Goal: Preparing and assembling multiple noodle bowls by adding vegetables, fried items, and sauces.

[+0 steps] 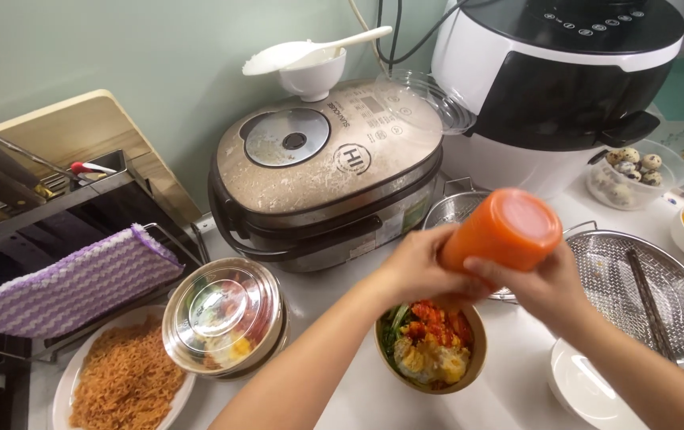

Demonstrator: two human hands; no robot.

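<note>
Both hands grasp one inverted orange squeeze bottle above one filled bowl.

My left hand and right hand have fingers clenched around the orange squeeze bottle, tipped mouth-down over the bowl at the near edge of the surface. Red sauce already covers part of the food; I judge saucing is underway, not finished. Count: one lidded bowl, one plate of noodles, one rice cooker, two strainers.

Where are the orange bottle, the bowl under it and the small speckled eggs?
orange bottle [509,227]: head view, its flat base.
bowl [477,362]: head view, right rim.
speckled eggs [637,163]: head view, top of the pile.
</note>
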